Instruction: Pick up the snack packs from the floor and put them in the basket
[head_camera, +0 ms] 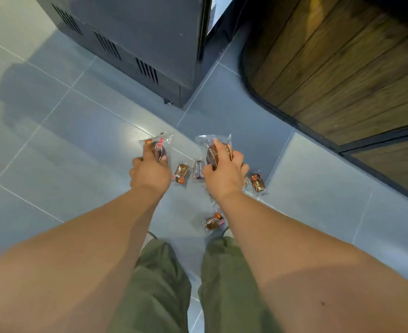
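Pickup is underway: my left hand (150, 174) is curling its fingers round one snack pack (158, 146), and my right hand (224, 175) is gripping a second pack (216, 150). Four more are lying on the floor (78, 145): an orange pack (180, 173) and a dark pack (198, 169) between my hands, a side pack (257, 182) at three o'clock of the right hand, and a near pack (213, 221) at six o'clock. With the basket out of view, I am judging the next move calls for finding it.
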Available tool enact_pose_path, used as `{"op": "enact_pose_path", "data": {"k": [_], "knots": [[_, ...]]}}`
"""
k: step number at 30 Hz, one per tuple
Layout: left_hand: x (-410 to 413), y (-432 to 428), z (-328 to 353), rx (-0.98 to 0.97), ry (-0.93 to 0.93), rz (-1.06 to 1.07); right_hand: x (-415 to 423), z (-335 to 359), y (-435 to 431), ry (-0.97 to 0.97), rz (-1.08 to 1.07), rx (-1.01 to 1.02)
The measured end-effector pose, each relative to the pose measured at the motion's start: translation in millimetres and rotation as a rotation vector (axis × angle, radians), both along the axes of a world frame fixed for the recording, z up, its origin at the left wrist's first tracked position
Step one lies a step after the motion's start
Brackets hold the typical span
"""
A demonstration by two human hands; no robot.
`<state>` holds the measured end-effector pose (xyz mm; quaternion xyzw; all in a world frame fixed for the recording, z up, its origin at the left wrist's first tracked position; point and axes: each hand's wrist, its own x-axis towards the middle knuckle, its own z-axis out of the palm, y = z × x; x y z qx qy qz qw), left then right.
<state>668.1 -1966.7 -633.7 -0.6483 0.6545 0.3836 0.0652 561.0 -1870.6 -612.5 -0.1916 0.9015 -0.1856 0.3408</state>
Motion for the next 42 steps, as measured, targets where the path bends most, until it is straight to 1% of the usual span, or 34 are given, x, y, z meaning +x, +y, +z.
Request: {"op": "enact_pose_path", "data": {"k": [4,8,11,16,22,25,29,35,39,42], "knots": [[1,12,78,-0.029,0.028,0.066,0,81,9,0.049,-0.023,-0.069],[-1,33,141,-0.104,0.052,0.063,-2,140,19,0.101,-0.028,-0.151],[-4,49,174,-0.158,0.046,0.037,-6,170,29,0.137,-0.035,-0.189],[-10,54,207,-0.228,0.032,-0.101,-9,196,41,0.199,-0.084,-0.210],[-12,35,227,-0.311,0.079,-0.208,7,208,45,0.237,-0.205,-0.234],[-5,38,228,-0.316,0.103,-0.268,25,209,49,0.243,-0.275,-0.242],[15,47,224,-0.308,0.088,-0.384,54,205,63,0.244,-0.366,-0.206],[35,73,213,-0.238,0.105,-0.533,101,192,110,0.223,-0.556,-0.138],[39,109,207,-0.151,0.180,-0.673,123,184,156,0.213,-0.681,-0.105],[36,142,207,-0.137,0.198,-0.783,133,183,192,0.227,-0.771,-0.065]]}}
